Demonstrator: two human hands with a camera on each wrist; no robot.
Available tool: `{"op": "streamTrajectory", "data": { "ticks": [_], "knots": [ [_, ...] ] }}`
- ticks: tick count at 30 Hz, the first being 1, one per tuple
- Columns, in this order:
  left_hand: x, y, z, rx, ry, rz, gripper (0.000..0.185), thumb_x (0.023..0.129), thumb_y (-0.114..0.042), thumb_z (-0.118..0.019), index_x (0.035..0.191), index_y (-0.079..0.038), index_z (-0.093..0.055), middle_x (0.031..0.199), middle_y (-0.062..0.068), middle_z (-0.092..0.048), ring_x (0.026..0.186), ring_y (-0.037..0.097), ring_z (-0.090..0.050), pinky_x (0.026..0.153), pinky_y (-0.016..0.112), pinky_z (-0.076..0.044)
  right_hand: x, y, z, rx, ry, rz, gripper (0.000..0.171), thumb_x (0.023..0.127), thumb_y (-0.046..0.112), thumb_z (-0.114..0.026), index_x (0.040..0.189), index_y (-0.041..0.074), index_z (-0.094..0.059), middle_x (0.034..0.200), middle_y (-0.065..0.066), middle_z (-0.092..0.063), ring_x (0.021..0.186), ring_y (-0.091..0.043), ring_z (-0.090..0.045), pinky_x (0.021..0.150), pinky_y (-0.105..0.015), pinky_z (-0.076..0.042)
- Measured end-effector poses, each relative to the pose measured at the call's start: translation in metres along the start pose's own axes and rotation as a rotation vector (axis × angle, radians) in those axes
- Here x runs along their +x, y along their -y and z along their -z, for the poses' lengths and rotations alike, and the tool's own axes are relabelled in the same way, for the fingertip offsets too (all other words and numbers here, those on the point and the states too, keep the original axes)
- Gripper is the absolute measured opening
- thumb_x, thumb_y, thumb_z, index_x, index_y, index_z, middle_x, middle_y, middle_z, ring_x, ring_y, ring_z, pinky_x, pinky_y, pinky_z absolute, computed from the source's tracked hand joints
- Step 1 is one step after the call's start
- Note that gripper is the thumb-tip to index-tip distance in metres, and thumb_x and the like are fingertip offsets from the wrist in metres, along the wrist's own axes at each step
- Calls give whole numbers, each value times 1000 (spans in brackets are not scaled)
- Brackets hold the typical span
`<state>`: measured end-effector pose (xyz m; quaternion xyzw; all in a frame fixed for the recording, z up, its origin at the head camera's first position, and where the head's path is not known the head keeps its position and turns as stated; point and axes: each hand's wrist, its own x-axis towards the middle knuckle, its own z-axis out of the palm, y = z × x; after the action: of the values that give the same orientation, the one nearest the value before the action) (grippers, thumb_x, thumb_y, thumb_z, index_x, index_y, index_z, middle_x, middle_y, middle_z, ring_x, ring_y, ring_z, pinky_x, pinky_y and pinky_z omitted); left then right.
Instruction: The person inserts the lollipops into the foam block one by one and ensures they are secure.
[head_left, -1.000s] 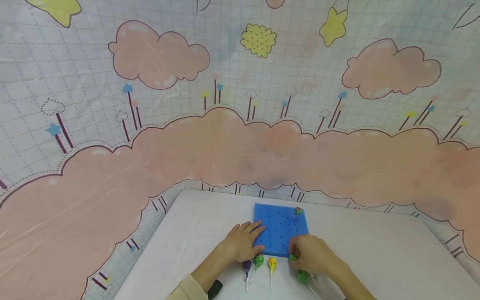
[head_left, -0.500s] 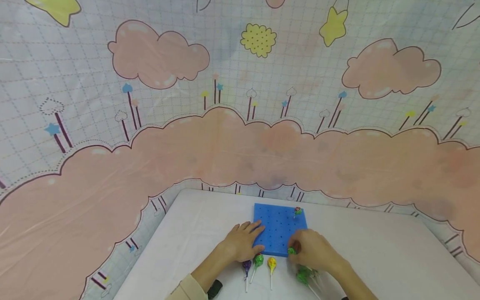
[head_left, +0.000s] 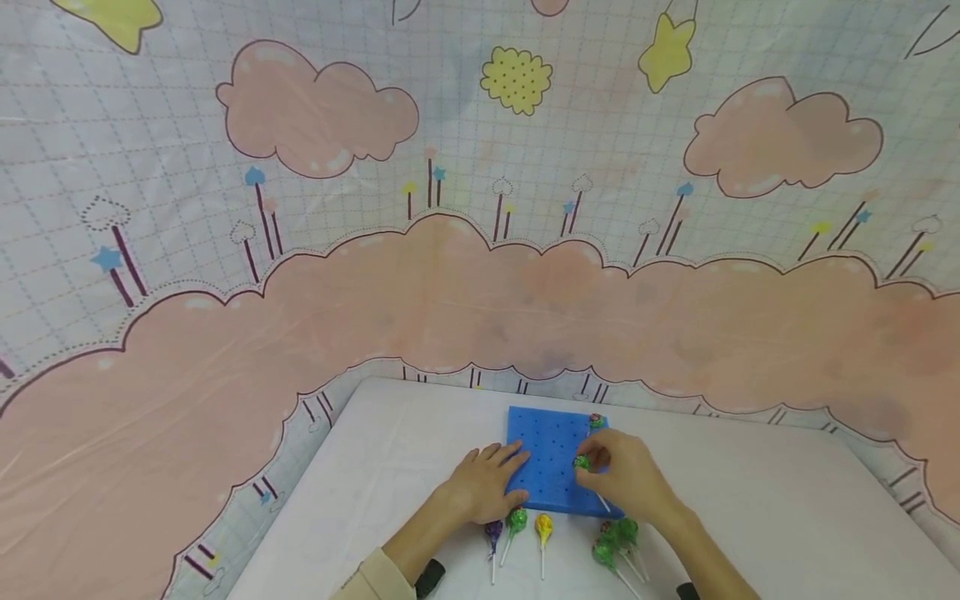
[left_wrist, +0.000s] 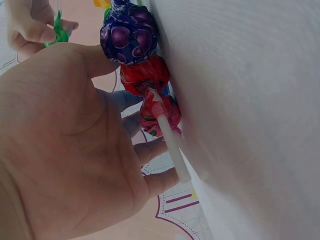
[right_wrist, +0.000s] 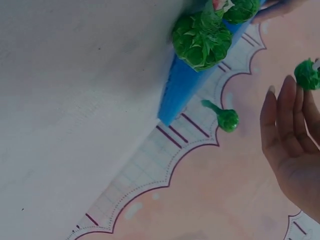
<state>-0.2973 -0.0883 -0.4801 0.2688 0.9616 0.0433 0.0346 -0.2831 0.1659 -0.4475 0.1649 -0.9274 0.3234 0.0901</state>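
Right hand (head_left: 626, 483) pinching a green lolly (head_left: 582, 462) between thumb and fingertips, its head held over the blue foam board (head_left: 551, 467) toward the board's 3 o'clock edge, the white stick slanting down to 5 o'clock under the palm. Left hand (head_left: 483, 487) lies flat, fingers straight and slightly spread, on the board's 8 o'clock corner. The lolly is judged light, with a hard head in slippery crinkled wrap and a thin stiff stick (best gripped on the stick just below the head, so the tip stays free). One lolly (head_left: 596, 422) stands in the board at 1 o'clock; three loose lollies (head_left: 516, 522) lie at 6 o'clock, and a green cluster (head_left: 617, 537) at 5 o'clock. Hidden: the stick's tip and the hole beneath it; the count in the cluster is unclear.
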Motion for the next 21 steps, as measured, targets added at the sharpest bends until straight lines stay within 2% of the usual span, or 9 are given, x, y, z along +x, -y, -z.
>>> {"op": "streamTrajectory", "data": {
  "ticks": [7,10,15,21],
  "knots": [
    [-1,-1,1,2,-2,-5,65,105,-54,-53,161,-23,-42,169,0,-34,152,29,-38,120,53,-36,4,-6,1,0,-145,35,20,81,11,-86,97,15,-74,85,9,-66,80,-12,-63,74,-29,-57],
    [-2,-1,1,-1,-4,-7,65,105,-54,-52,161,-23,-42,169,0,-34,152,30,-38,120,53,-36,7,-10,0,-8,-192,39,20,81,10,-86,96,13,-74,84,6,-67,78,-12,-62,69,-28,-55],
    [-2,-1,1,2,-6,-9,65,106,-54,-52,162,-22,-41,169,1,-34,152,30,-38,120,54,-36,10,-14,-1,6,-225,13,19,82,11,-85,98,12,-75,86,0,-68,76,-14,-58,61,-24,-50],
    [-3,-2,1,3,-4,-12,65,105,-54,-51,162,-22,-41,169,1,-33,151,30,-39,120,54,-37,13,-15,-3,34,-261,-14,24,84,11,-85,106,10,-74,92,0,-70,80,-14,-62,69,-23,-56]
  ]
}}
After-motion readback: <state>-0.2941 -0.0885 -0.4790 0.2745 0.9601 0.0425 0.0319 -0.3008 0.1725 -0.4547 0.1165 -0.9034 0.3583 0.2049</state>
